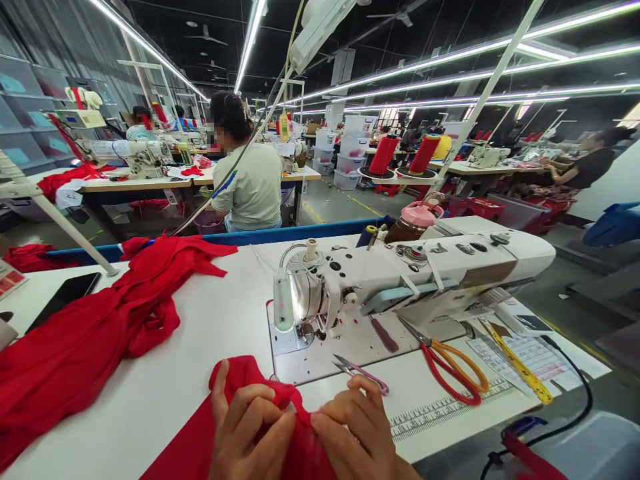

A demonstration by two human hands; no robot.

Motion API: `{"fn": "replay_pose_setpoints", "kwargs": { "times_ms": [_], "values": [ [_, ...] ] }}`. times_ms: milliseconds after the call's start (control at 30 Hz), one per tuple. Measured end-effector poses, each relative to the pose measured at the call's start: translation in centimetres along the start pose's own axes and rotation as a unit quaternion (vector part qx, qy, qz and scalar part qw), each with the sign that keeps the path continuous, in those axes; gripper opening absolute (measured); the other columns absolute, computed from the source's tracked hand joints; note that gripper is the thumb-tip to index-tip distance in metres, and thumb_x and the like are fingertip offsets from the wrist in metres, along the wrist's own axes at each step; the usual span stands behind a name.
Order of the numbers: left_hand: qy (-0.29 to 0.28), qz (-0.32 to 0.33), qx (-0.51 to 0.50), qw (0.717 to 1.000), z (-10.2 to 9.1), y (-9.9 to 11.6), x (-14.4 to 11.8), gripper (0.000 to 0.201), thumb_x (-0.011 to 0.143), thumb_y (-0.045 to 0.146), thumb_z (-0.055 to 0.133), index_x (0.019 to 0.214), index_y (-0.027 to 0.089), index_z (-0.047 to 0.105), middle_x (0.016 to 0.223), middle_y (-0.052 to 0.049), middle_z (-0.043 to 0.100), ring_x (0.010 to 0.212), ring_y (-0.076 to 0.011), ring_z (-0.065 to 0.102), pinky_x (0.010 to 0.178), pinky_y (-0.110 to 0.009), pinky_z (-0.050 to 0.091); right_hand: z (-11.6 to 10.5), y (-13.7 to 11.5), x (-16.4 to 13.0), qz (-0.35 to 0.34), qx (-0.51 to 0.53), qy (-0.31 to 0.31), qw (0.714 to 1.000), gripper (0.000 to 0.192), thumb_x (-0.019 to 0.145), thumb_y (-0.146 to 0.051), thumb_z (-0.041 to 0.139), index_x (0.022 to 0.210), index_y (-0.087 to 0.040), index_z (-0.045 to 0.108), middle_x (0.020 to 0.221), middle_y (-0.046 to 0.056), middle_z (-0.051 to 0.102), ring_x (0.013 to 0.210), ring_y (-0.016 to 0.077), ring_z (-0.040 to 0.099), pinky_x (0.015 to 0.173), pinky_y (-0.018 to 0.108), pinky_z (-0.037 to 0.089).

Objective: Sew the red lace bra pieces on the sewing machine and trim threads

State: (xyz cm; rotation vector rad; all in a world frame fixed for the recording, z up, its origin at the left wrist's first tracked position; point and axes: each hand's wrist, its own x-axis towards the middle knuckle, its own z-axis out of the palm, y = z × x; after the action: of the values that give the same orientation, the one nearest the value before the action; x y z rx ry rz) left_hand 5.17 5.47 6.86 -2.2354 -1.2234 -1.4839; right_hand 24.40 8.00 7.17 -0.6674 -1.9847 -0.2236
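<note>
Red fabric (245, 375) is gathered between my two hands at the front edge of the table. My left hand (253, 427) pinches its edge between thumb and fingers, the index finger raised along the cloth. Close beside it, my right hand (353, 423) grips the same edge with thumb and fingertips. A small pale patch shows in the fold between them. Just beyond the hands stands a white sewing machine (370, 273), its needle area lit. Thread snips (363, 375) lie on the table behind my right hand. The lower part of the fabric runs out of view.
A long heap of red garments (100, 333) covers the left side, beside a black phone (65, 300). Scissors (453, 370), a yellow tape measure (517, 363) and a brown-handled tool (384, 335) lie to the right. Another person (253, 173) sits ahead, facing away.
</note>
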Motion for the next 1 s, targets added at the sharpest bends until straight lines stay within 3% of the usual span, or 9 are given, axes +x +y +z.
{"fn": "replay_pose_setpoints", "kwargs": {
  "times_ms": [133, 233, 300, 367, 533, 633, 767, 867, 1000],
  "values": [
    [-0.011, -0.004, -0.008, 1.0, 0.3, -0.3, -0.1, 0.015, 0.089, 0.009, 0.064, 0.087, 0.022, 0.07, 0.063, 0.005, 0.061, 0.074, -0.0157, 0.065, 0.119, -0.069, 0.011, 0.0, 0.2, -0.4, 0.0, -0.004, -0.002, 1.0, 0.022, 0.087, 0.0, 0.052, 0.092, -0.019, 0.063, 0.069, -0.002, 0.066, 0.059, 0.0115, 0.057, 0.084, 0.04, 0.042],
    [-0.006, -0.008, 0.001, 1.0, 0.5, -0.1, 0.1, 0.017, 0.092, 0.01, 0.06, 0.1, 0.02, 0.071, 0.066, 0.005, 0.063, 0.073, -0.0148, 0.065, 0.117, -0.072, 0.01, -0.4, 0.8, -1.4, -0.06, -0.04, -0.011, 0.997, 0.024, 0.091, -0.002, 0.049, 0.095, -0.018, 0.066, 0.076, 0.0, 0.073, 0.068, 0.013, 0.064, 0.091, 0.04, 0.043],
    [-0.013, 0.019, 0.018, 1.0, 0.5, -0.1, 0.3, 0.021, 0.096, 0.012, 0.055, 0.107, 0.019, 0.071, 0.067, 0.004, 0.062, 0.072, -0.0151, 0.065, 0.117, -0.072, 0.011, -0.6, 1.1, -2.1, -0.107, -0.064, -0.027, 0.992, 0.024, 0.093, -0.004, 0.05, 0.096, -0.019, 0.068, 0.083, 0.0, 0.076, 0.075, 0.0137, 0.067, 0.096, 0.04, 0.042],
    [-0.022, 0.066, 0.031, 0.997, 0.2, -0.2, 0.3, 0.021, 0.098, 0.016, 0.051, 0.102, 0.018, 0.071, 0.064, 0.004, 0.06, 0.071, -0.0158, 0.066, 0.117, -0.073, 0.011, -0.7, 1.2, -2.5, -0.124, -0.072, -0.031, 0.989, 0.024, 0.093, -0.005, 0.05, 0.096, -0.02, 0.069, 0.085, 0.0, 0.076, 0.078, 0.0142, 0.067, 0.098, 0.04, 0.042],
    [-0.035, 0.139, 0.086, 0.986, -0.3, -0.9, -0.5, 0.024, 0.102, 0.022, 0.049, 0.094, 0.019, 0.072, 0.063, 0.002, 0.065, 0.073, -0.0166, 0.069, 0.12, -0.07, 0.009, -0.5, 0.8, -2.4, -0.022, -0.063, -0.033, 0.997, 0.02, 0.088, -0.003, 0.053, 0.097, -0.016, 0.065, 0.083, 0.005, 0.071, 0.075, 0.0174, 0.066, 0.085, 0.04, 0.047],
    [0.013, 0.165, 0.133, 0.977, 0.0, -1.5, -1.4, 0.03, 0.104, 0.025, 0.047, 0.09, 0.028, 0.073, 0.057, 0.005, 0.064, 0.065, -0.0152, 0.066, 0.122, -0.067, 0.015, -0.9, 1.3, -2.2, -0.004, -0.072, -0.053, 0.996, 0.017, 0.086, -0.002, 0.055, 0.094, -0.014, 0.063, 0.083, 0.006, 0.07, 0.075, 0.0174, 0.064, 0.083, 0.039, 0.046],
    [0.073, 0.2, 0.174, 0.961, 0.5, -2.5, -2.3, 0.024, 0.102, 0.03, 0.053, 0.09, 0.033, 0.074, 0.055, 0.007, 0.064, 0.059, -0.0156, 0.064, 0.122, -0.065, 0.02, -2.0, 3.4, -1.3, -0.063, -0.09, -0.041, 0.993, 0.023, 0.089, 0.0, 0.049, 0.101, -0.013, 0.065, 0.091, 0.008, 0.072, 0.085, 0.0187, 0.065, 0.086, 0.04, 0.044],
    [0.028, 0.18, 0.172, 0.968, 0.5, -2.7, -1.8, 0.014, 0.098, 0.025, 0.06, 0.101, 0.031, 0.072, 0.063, 0.006, 0.068, 0.066, -0.0164, 0.069, 0.122, -0.065, 0.014, -2.2, 4.5, 0.0, -0.068, -0.085, -0.061, 0.992, 0.024, 0.092, -0.001, 0.047, 0.103, -0.014, 0.064, 0.092, 0.007, 0.072, 0.087, 0.0182, 0.064, 0.088, 0.04, 0.043],
    [-0.029, 0.135, 0.105, 0.985, 0.9, -2.5, 0.0, 0.013, 0.09, 0.009, 0.065, 0.096, 0.018, 0.069, 0.069, 0.004, 0.067, 0.077, -0.0158, 0.07, 0.119, -0.07, 0.012, -1.0, 3.8, 1.3, -0.04, 0.008, -0.127, 0.991, 0.02, 0.095, -0.012, 0.052, 0.112, -0.017, 0.062, 0.1, 0.007, 0.07, 0.093, 0.0191, 0.063, 0.093, 0.039, 0.045]
  ]
}}
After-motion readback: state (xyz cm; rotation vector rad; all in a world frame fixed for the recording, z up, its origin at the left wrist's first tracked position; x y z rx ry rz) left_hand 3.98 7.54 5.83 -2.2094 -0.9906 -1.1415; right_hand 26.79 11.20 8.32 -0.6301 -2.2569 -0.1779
